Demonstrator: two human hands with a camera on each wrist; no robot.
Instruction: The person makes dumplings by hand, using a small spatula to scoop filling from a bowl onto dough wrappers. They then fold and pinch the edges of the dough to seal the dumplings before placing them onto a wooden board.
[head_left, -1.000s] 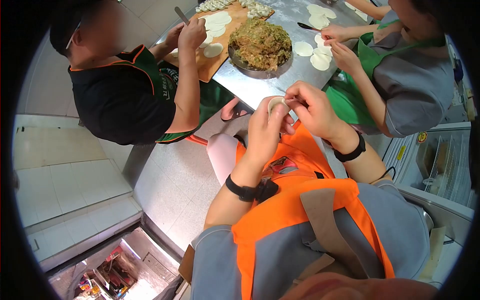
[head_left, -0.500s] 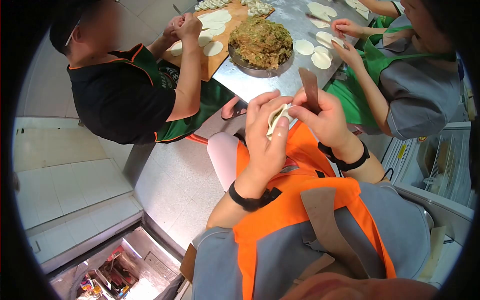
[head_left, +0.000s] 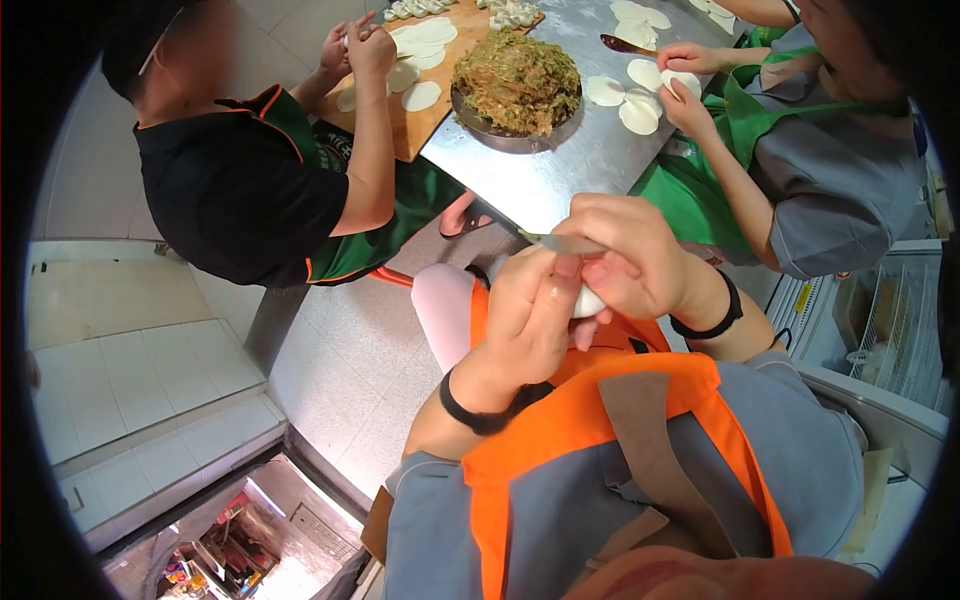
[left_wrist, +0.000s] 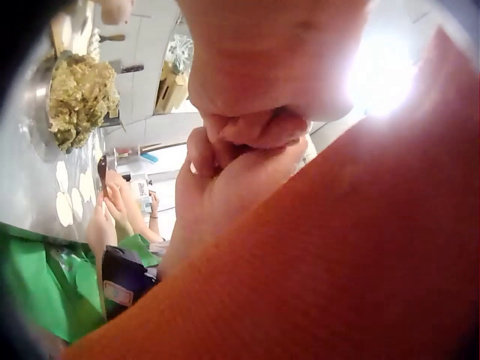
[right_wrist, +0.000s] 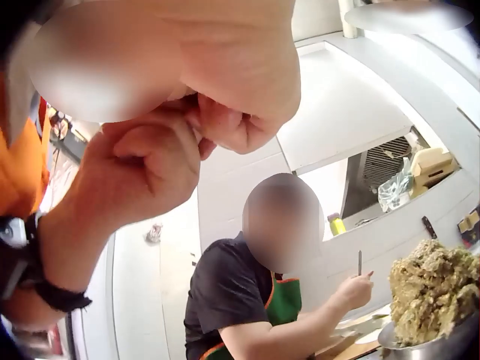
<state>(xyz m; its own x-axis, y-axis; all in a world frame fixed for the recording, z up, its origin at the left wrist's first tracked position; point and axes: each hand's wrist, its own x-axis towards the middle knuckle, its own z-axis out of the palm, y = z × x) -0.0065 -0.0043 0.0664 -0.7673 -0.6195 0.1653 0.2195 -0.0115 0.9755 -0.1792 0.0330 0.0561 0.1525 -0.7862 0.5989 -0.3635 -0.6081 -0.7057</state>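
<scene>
White dumpling [head_left: 588, 303] held between left hand [head_left: 527, 318] and right hand [head_left: 640, 258], in front of the orange apron [head_left: 545, 425].
Left: fingers curled round dumpling. Right: pinching it, flat blade [head_left: 572, 245] also in grip. Heaped filling [head_left: 515, 82] noted on metal desk [head_left: 510, 185], beyond hands.

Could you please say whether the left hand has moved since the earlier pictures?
Yes: the left hand has drawn back, away from the metal table.

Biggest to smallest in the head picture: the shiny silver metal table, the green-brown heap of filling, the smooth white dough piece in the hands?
1. Shiny silver metal table
2. Green-brown heap of filling
3. Smooth white dough piece, judged by its visible bit; the left hand and right hand hide the rest
</scene>
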